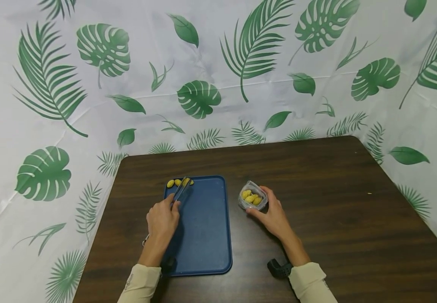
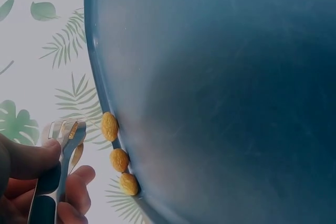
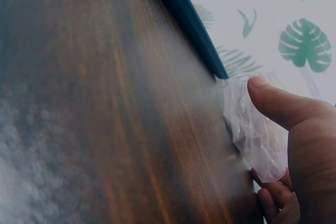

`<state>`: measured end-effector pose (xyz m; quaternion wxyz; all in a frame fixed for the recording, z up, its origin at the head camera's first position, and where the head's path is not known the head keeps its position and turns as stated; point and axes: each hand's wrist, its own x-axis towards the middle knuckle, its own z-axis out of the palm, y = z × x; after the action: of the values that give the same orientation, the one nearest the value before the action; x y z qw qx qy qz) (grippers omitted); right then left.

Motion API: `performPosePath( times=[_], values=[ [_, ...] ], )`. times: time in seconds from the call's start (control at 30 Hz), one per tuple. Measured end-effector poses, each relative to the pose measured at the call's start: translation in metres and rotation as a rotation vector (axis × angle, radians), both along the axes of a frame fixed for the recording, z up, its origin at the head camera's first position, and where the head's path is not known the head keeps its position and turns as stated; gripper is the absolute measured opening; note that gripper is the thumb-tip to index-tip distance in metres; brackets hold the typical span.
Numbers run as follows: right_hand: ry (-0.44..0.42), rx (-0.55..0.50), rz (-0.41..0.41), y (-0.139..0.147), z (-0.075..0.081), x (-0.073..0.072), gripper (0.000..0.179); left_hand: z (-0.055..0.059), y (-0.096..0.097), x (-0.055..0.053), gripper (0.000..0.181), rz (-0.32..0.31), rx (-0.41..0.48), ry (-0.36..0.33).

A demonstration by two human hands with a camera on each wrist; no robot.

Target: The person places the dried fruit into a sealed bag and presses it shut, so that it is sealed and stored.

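Observation:
My left hand (image 1: 161, 221) grips metal tongs (image 1: 179, 191) over the far left part of a blue tray (image 1: 207, 227). Beside the tong tips, a row of small yellow oval pieces (image 2: 119, 160) with a bumpy surface lies along the tray's far edge. In the left wrist view, a bit of yellow shows between the tong arms (image 2: 65, 150); I cannot tell whether a piece is pinched there. Right of the tray, my right hand (image 1: 275, 216) holds a clear plastic container (image 1: 242, 203), thumb and fingers around its sides. Inside it are several similar yellow pieces (image 1: 256, 200).
Everything stands on a dark wood-grain table (image 1: 336, 210). Behind it hangs a white cloth (image 1: 241, 113) printed with green leaves. A tiny yellow mark (image 1: 369, 193) shows on the table at the right. Black bands (image 1: 279, 268) are on both wrists.

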<state>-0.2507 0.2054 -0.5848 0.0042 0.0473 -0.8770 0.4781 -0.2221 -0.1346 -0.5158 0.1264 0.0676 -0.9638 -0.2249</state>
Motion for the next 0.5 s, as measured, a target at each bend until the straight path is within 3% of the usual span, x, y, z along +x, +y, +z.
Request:
performPosePath(
  times=[0.5],
  values=[
    [0.005,0.000,-0.001,-0.0005,0.0010,0.0002,0.090,0.0076,0.0009,0.0029,0.038,-0.025,0.002,0.057]
  ],
)
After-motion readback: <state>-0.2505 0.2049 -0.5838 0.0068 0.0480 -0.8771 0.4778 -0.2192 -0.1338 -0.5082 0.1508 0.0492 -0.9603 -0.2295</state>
